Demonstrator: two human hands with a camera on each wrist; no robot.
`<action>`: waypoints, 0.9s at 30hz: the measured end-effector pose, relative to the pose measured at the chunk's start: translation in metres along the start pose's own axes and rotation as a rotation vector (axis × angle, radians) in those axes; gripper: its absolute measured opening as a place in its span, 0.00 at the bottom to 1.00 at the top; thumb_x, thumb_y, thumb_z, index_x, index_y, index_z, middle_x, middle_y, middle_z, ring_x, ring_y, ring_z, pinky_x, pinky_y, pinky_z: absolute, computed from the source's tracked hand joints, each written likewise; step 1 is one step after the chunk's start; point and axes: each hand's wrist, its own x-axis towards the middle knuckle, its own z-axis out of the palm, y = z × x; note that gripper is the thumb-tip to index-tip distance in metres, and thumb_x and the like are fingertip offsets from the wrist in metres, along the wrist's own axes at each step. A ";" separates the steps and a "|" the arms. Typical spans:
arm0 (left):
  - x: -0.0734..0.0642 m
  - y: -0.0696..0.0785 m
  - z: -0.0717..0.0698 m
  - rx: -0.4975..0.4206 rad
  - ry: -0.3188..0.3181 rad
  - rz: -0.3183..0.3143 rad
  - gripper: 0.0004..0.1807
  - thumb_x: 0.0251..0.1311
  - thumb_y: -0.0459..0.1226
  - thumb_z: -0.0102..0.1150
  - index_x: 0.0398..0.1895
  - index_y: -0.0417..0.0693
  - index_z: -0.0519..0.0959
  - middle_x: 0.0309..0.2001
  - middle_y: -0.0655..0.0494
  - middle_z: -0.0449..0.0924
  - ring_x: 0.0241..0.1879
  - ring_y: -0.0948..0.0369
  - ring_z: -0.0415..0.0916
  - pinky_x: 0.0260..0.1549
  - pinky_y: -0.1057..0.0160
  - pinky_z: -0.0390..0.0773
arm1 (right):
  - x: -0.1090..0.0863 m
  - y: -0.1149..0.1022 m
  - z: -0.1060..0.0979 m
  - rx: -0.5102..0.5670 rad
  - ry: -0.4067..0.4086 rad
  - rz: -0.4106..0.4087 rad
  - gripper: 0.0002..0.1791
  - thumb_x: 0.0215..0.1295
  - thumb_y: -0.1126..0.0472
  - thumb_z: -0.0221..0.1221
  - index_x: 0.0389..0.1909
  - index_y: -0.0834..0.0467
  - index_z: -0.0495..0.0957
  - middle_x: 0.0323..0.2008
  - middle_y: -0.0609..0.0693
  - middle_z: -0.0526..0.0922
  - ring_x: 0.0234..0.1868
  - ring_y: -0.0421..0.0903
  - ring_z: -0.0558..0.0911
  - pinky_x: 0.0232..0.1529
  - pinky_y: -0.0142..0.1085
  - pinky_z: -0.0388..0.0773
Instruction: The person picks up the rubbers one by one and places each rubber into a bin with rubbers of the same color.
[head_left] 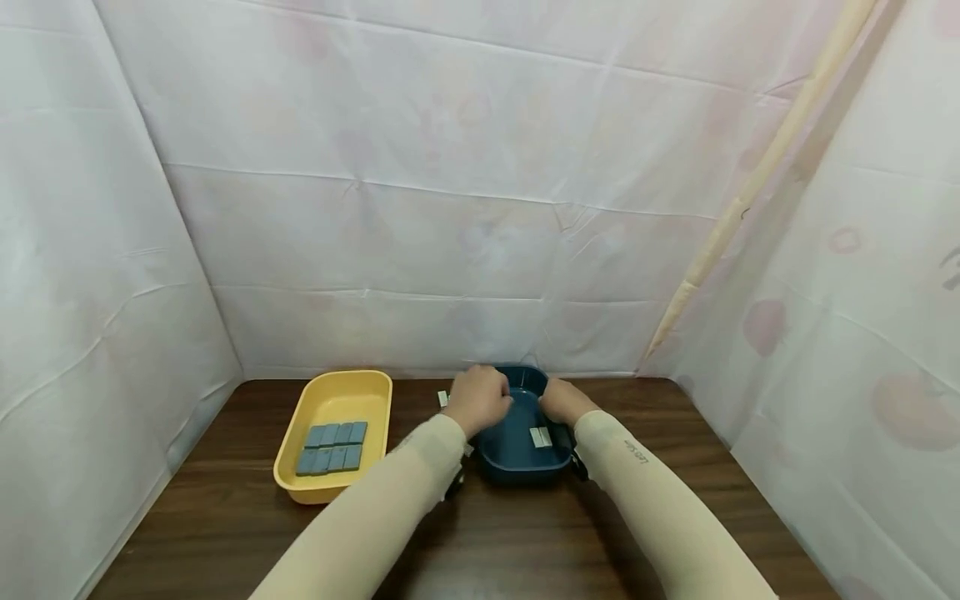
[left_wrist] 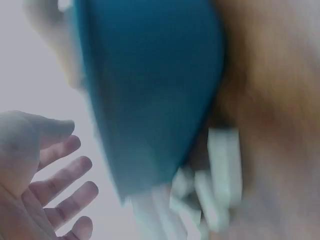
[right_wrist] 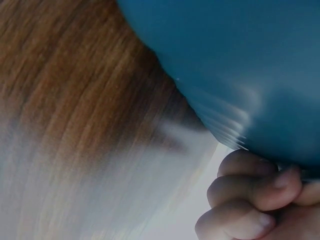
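Note:
A dark blue tray [head_left: 517, 462] lies between both hands, with a pair of small pale tiles [head_left: 540, 437] inside. The right hand [head_left: 564, 402] grips the tray's right rim; in the right wrist view its curled fingers [right_wrist: 240, 192] press together right at the edge. Over the left side of the tray is the left hand [head_left: 478, 398]. Seen from the left wrist, its fingers [left_wrist: 70, 172] are loosely spread, apart from the tray wall [left_wrist: 150, 100] and holding nothing. Several pale tiles [left_wrist: 225, 165], blurred, lie outside the tray on its left.
To the left stands a yellow tray [head_left: 287, 450] with two rows of blue-grey tiles [head_left: 330, 448]. Both trays sit on a dark wooden table [head_left: 495, 542]. White patterned sheeting [head_left: 450, 250] walls the back and sides, with a pale pole [head_left: 738, 204] slanting at right.

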 end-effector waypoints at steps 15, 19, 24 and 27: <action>-0.013 -0.047 -0.012 -0.033 -0.203 -0.364 0.23 0.71 0.54 0.78 0.25 0.52 0.83 0.22 0.58 0.76 0.23 0.59 0.75 0.23 0.58 0.74 | -0.008 0.006 -0.003 -0.013 0.036 0.069 0.33 0.87 0.60 0.50 0.84 0.74 0.62 0.79 0.73 0.75 0.70 0.63 0.84 0.71 0.60 0.81; -0.017 -0.045 -0.005 -0.011 -0.241 -0.372 0.25 0.67 0.57 0.81 0.21 0.54 0.83 0.19 0.59 0.76 0.22 0.60 0.74 0.23 0.58 0.73 | -0.003 0.005 -0.002 -0.020 0.023 0.079 0.34 0.89 0.59 0.50 0.86 0.74 0.59 0.82 0.73 0.71 0.75 0.67 0.81 0.74 0.61 0.79; -0.020 -0.038 0.000 -0.010 -0.243 -0.340 0.19 0.66 0.49 0.80 0.22 0.54 0.83 0.22 0.58 0.80 0.26 0.59 0.75 0.27 0.57 0.77 | 0.011 0.016 0.002 -0.009 0.011 0.087 0.36 0.88 0.58 0.48 0.87 0.72 0.57 0.84 0.72 0.67 0.78 0.68 0.77 0.76 0.61 0.78; -0.021 -0.032 0.002 -0.011 -0.242 -0.327 0.17 0.67 0.41 0.76 0.21 0.53 0.82 0.21 0.57 0.79 0.25 0.59 0.73 0.27 0.57 0.76 | 0.007 0.016 0.001 -0.002 0.020 0.087 0.36 0.88 0.58 0.48 0.87 0.73 0.58 0.84 0.72 0.69 0.76 0.67 0.79 0.75 0.61 0.79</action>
